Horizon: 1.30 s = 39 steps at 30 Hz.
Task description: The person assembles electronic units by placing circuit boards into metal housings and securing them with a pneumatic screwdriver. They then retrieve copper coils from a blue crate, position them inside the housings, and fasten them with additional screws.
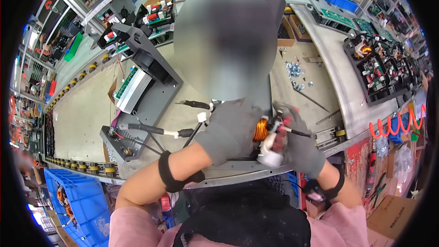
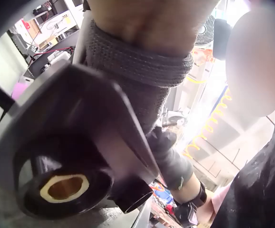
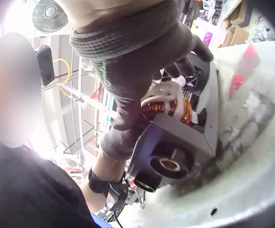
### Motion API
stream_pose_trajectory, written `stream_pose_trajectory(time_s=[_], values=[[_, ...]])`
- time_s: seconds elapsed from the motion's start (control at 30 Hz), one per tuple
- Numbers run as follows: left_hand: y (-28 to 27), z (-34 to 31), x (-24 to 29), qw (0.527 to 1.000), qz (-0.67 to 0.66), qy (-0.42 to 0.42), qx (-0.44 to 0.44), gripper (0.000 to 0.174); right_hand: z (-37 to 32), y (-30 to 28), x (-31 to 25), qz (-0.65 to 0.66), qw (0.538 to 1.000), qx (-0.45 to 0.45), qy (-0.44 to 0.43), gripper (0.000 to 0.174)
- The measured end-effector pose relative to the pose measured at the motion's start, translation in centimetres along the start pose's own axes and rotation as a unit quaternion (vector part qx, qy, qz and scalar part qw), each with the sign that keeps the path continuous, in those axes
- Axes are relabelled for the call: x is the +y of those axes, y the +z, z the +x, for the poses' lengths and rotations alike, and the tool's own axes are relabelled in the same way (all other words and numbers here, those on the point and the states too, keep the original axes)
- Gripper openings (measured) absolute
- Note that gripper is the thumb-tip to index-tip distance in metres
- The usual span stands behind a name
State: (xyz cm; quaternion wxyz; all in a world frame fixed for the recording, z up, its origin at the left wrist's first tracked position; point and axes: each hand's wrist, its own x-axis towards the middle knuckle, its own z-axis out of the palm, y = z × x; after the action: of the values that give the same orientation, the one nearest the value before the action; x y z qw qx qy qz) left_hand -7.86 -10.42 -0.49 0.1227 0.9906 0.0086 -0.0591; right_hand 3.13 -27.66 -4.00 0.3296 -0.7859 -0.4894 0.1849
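Both hands wear grey knit gloves and work at a dark metal chassis (image 3: 178,135) on the bench. An orange copper-wound coil (image 1: 260,130) sits inside it, with white tubing (image 3: 168,92) across the coil. My left hand (image 1: 231,130) lies along the coil's left side, its fingertips hidden. On the right, my right hand (image 1: 302,144) reaches over the chassis beside the coil, fingers bent down among the wires; I cannot tell what they hold. A black-sleeved lead (image 1: 297,131) crosses over that hand. The chassis end wall shows a round socket with a brass hex insert (image 2: 65,187).
Left stands another grey metal frame (image 1: 157,96) with a finned heatsink (image 1: 135,92). Sleeved cables (image 1: 155,130) lie between it and my left hand. Loose screws (image 1: 294,69) and a thin rod (image 1: 311,99) lie right. A filled chassis (image 1: 377,66) sits farther right; a blue crate (image 1: 80,201) is lower left.
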Motion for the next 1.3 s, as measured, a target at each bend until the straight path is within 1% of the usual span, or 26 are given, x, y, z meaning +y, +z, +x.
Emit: stream_pose_trajectory(time_s=[0.03, 0.1, 0.13, 0.2, 0.3, 0.37, 0.4, 0.43, 0.5, 0.53, 0.57, 0.63, 0.67, 0.7, 0.77, 0.83, 0.87, 0.9, 0.97, 1.0, 1.03, 1.07, 1.1, 1.17, 1.23, 1.3], values=[[-0.3, -0.4, 0.0, 1.000, -0.020, -0.018, 0.009, 0.047, -1.2, -0.4, 0.1, -0.004, 1.000, 0.004, -0.004, 0.107], [0.2, -0.9, -0.2, 1.000, 0.001, -0.009, 0.006, 0.052, -3.3, -0.5, 0.0, 0.016, 0.995, -0.088, -0.041, 0.102], [-0.2, -0.9, 0.0, 1.000, -0.007, -0.011, -0.002, 0.052, -3.8, 0.2, -0.3, 0.018, 0.995, -0.088, -0.042, 0.102], [-0.4, -0.8, 0.1, 1.000, -0.012, -0.011, -0.007, 0.053, -4.3, 2.0, -1.0, -0.036, 0.999, 0.029, -0.029, 0.075], [-0.1, -0.5, 0.0, 1.000, -0.004, -0.022, 0.005, 0.054, -4.8, 4.5, 0.2, -0.021, 0.997, 0.078, 0.001, 0.078], [0.1, -0.6, -0.1, 0.999, -0.031, -0.022, 0.015, 0.054, -4.8, 3.4, -0.7, -0.008, 0.997, 0.071, 0.001, 0.075], [0.6, -0.8, -0.4, 0.997, -0.031, 0.000, 0.065, 0.056, -4.5, 2.5, -1.3, -0.026, 0.994, 0.099, -0.029, 0.079], [0.3, -0.9, -0.5, 0.997, -0.026, 0.001, 0.068, 0.056, -4.4, 1.5, -2.0, -0.044, 0.989, 0.127, -0.057, 0.084], [-0.6, -1.2, -0.8, 0.978, -0.157, -0.021, 0.140, 0.055, -4.0, -1.1, -4.2, -0.047, 0.980, 0.166, -0.097, 0.082], [-0.4, -1.5, -1.6, 0.958, -0.233, 0.019, 0.167, 0.058, -3.7, -3.1, -6.1, -0.118, 0.972, 0.124, -0.158, 0.077], [-0.1, -2.2, -2.0, 0.937, -0.305, 0.007, 0.168, 0.055, -3.6, -4.0, -7.3, -0.189, 0.955, 0.082, -0.215, 0.072], [3.5, -2.5, -3.0, 0.790, -0.595, 0.032, 0.145, 0.058, -3.3, -3.5, -8.1, -0.279, 0.916, 0.077, -0.278, 0.050], [4.9, -1.8, -3.7, 0.765, -0.598, 0.135, 0.197, 0.061, -2.8, -2.9, -8.4, -0.292, 0.906, 0.067, -0.298, 0.047], [7.2, -2.5, -5.3, 0.851, -0.501, 0.045, 0.148, 0.068, -2.1, -2.2, -8.6, -0.307, 0.897, 0.056, -0.314, 0.045], [9.2, -0.2, -6.7, 0.676, -0.698, -0.052, 0.229, 0.071, -0.4, -1.2, -8.6, -0.318, 0.894, 0.061, -0.310, 0.045], [7.3, 0.4, -8.2, 0.588, -0.785, -0.015, 0.192, 0.076, 1.1, -1.1, -8.2, -0.324, 0.891, 0.061, -0.313, 0.045], [6.3, 0.6, -8.1, 0.616, -0.746, -0.039, 0.251, 0.083, 2.0, -1.4, -8.0, -0.248, 0.911, 0.073, -0.321, 0.042], [5.9, 0.3, -8.0, 0.781, -0.544, 0.006, 0.308, 0.081, 2.9, -1.8, -7.6, -0.170, 0.925, 0.086, -0.329, 0.039], [5.7, -0.7, -9.5, 0.876, -0.356, 0.019, 0.325, 0.076, 4.3, -3.9, -3.4, -0.063, 0.932, 0.187, -0.304, 0.033], [5.8, -1.4, -9.9, 0.875, -0.356, 0.019, 0.326, 0.076, 5.3, -5.2, -1.2, -0.020, 0.949, 0.238, -0.204, 0.030], [6.1, -2.2, -10.0, 0.919, -0.269, -0.051, 0.285, 0.072, 6.3, -6.6, 1.3, 0.023, 0.953, 0.286, -0.102, 0.027], [6.2, -2.9, -9.9, 0.947, -0.177, -0.124, 0.239, 0.068, 7.3, -7.2, 5.0, -0.073, 0.966, 0.242, -0.046, 0.026], [6.2, -3.4, -9.4, 0.945, -0.177, -0.130, 0.241, 0.068, 8.1, -7.3, 8.6, -0.168, 0.966, 0.195, 0.009, 0.024], [5.1, -4.2, -7.7, 0.935, -0.201, -0.184, 0.226, 0.056, 9.6, -7.2, 12.6, -0.306, 0.945, 0.000, 0.114, 0.026], [2.8, -5.1, -5.9, 0.925, -0.230, -0.190, 0.235, 0.055, 10.3, -6.4, 15.9, -0.323, 0.942, -0.087, 0.031, 0.022], [1.4, -7.3, -5.2, 0.946, -0.132, -0.146, 0.257, 0.050, 10.9, -4.8, 19.8, -0.301, 0.952, -0.043, -0.043, 0.020]])
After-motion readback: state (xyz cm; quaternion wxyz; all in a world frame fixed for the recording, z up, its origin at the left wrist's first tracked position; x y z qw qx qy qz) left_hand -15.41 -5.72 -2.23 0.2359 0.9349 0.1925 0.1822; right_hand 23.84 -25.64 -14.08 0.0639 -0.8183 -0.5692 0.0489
